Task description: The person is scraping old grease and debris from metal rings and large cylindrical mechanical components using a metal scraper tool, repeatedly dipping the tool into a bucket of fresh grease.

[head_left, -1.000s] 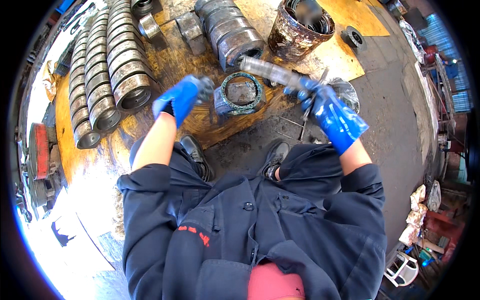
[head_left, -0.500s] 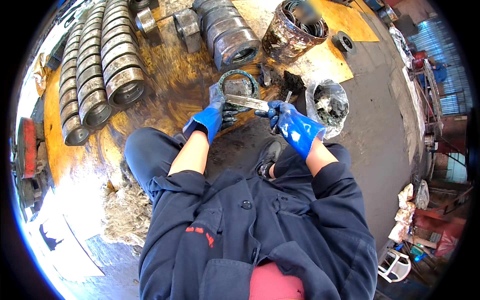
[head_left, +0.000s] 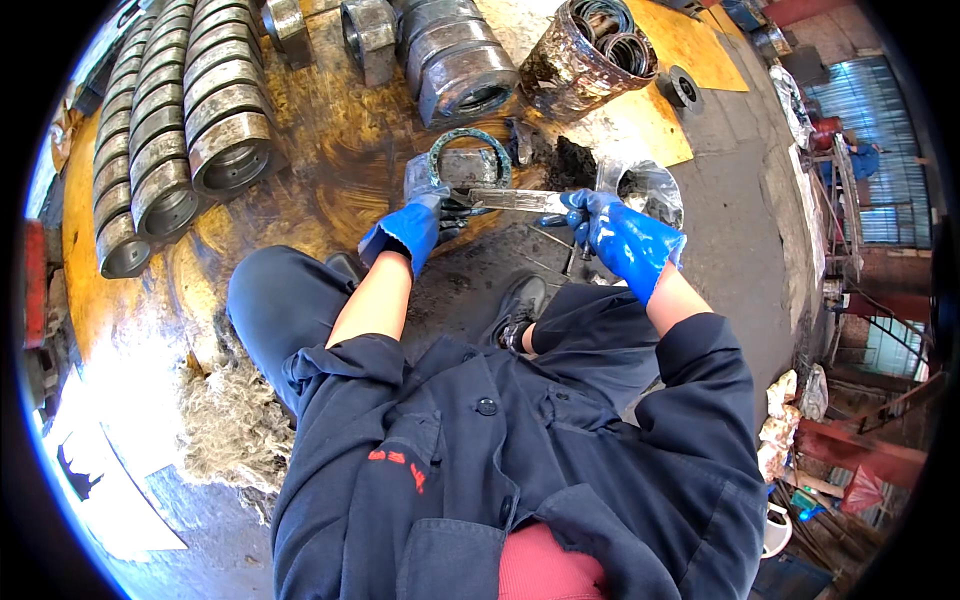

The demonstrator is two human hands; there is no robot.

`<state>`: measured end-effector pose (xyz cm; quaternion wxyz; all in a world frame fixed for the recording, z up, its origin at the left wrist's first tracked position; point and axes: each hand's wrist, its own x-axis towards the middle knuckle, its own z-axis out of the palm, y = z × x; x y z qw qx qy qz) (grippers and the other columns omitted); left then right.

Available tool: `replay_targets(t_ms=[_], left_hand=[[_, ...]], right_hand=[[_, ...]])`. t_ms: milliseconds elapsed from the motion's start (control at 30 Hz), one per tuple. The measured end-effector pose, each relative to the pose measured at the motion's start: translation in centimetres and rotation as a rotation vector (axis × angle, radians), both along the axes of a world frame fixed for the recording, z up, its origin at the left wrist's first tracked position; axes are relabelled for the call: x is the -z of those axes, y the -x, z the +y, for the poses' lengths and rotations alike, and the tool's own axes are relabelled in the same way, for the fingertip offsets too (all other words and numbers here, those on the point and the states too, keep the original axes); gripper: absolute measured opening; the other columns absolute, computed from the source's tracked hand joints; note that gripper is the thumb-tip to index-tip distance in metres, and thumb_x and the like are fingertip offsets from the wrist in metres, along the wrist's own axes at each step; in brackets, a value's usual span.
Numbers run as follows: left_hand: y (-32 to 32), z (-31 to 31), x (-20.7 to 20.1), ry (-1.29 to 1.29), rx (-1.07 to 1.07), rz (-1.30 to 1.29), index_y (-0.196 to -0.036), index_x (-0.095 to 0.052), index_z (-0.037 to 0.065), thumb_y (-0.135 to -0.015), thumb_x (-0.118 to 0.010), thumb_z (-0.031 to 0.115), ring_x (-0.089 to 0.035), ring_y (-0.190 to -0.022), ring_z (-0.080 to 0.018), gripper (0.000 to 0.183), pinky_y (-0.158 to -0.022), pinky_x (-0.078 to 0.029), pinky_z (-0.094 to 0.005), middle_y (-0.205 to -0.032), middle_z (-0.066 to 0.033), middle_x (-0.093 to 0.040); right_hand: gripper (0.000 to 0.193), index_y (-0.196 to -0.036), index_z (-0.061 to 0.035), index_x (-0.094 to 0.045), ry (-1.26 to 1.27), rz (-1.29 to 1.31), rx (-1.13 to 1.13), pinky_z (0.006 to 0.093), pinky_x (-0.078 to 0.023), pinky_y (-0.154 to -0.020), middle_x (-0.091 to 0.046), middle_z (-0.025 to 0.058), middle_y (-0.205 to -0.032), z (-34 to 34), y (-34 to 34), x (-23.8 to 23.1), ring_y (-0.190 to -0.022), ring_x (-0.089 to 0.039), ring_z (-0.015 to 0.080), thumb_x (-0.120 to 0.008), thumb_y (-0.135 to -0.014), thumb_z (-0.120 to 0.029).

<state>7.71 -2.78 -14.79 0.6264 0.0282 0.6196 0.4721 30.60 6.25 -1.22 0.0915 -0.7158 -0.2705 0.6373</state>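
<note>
Both of my hands wear blue rubber gloves stained dark at the fingers. My left hand (head_left: 425, 212) is closed on the lower left side of a greasy metal ring (head_left: 502, 160). From my right hand (head_left: 600, 215), a flat metal strip (head_left: 520, 200) with a worn, scratched face points left. Its far end lies across the lower part of the ring, close to my left fingers; whether those fingers touch it is hidden. Behind the ring a grey block-like metal part (head_left: 425, 172) rests on the oily yellow board (head_left: 330, 150).
Rows of cylindrical steel parts (head_left: 235, 160) lie at the left, more (head_left: 465, 80) beyond the ring. A rusty bucket (head_left: 585, 65) holds rings. Nearby are black grease (head_left: 575, 162), a plastic-lined container (head_left: 660, 190) and a dark spool (head_left: 682, 88). Fibrous rags (head_left: 235, 425) lie beside my left leg.
My right hand has moved slightly right, and the strip has slid right and levelled out across the ring. My left hand still holds the ring. The whole view has shifted a little.
</note>
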Motion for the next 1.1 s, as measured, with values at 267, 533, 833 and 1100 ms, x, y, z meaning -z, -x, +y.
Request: replay_targets(t_ms=[267,533,833,1100], left_hand=[[-0.2,0.3,0.3,-0.014,-0.013,-0.002,-0.103,-0.062,0.011,-0.095,-0.046,0.043,-0.063,-0.067,-0.0202,0.037,-0.056,-0.053,-0.0347,-0.088,-0.0068,-0.069],[-0.4,-0.2,0.5,-0.013,-0.026,0.001,-0.103,-0.062,0.011,-0.094,-0.048,0.042,-0.064,-0.067,-0.0205,0.036,-0.055,-0.052,-0.0346,-0.088,-0.0069,-0.069],[-0.5,0.0,0.3,-0.013,-0.03,0.02,-0.103,-0.062,0.011,-0.094,-0.049,0.041,-0.064,-0.067,-0.0208,0.034,-0.055,-0.052,-0.0345,-0.088,-0.007,-0.069],[-0.6,0.4,0.2,-0.008,-0.041,0.028,-0.104,-0.062,0.011,-0.093,-0.051,0.041,-0.064,-0.067,-0.021,0.033,-0.055,-0.052,-0.0345,-0.088,-0.0071,-0.069]], right_hand=[[0.009,-0.088,-0.0011,-0.066,-0.716,-0.16,-0.758,0.034,-0.045,-0.045,-0.063,0.0124,-0.067,1.8,0.6,-5.1,-0.051,-0.057,0.0222,-0.06,-0.084,-0.006],[0.027,-0.101,-0.0095,-0.064,-0.845,-0.521,-1.501,0.0416,-0.051,-0.068,-0.066,0.0172,-0.08,-4.0,4.6,-2.7,-0.078,-0.065,0.0344,-0.059,-0.078,-0.023],[0.025,-0.107,-0.011,-0.054,-1.062,-0.78,-1.509,0.0463,-0.051,-0.066,-0.065,0.016,-0.089,-10.3,1.1,-0.4,-0.08,-0.065,0.0344,-0.052,-0.082,-0.017],[0.037,-0.123,-0.0151,-0.05,-1.033,-0.942,-1.611,0.047,-0.052,-0.066,-0.065,0.0135,-0.094,-7.6,-1.0,1.3,-0.083,-0.066,0.0317,-0.051,-0.086,-0.015]])
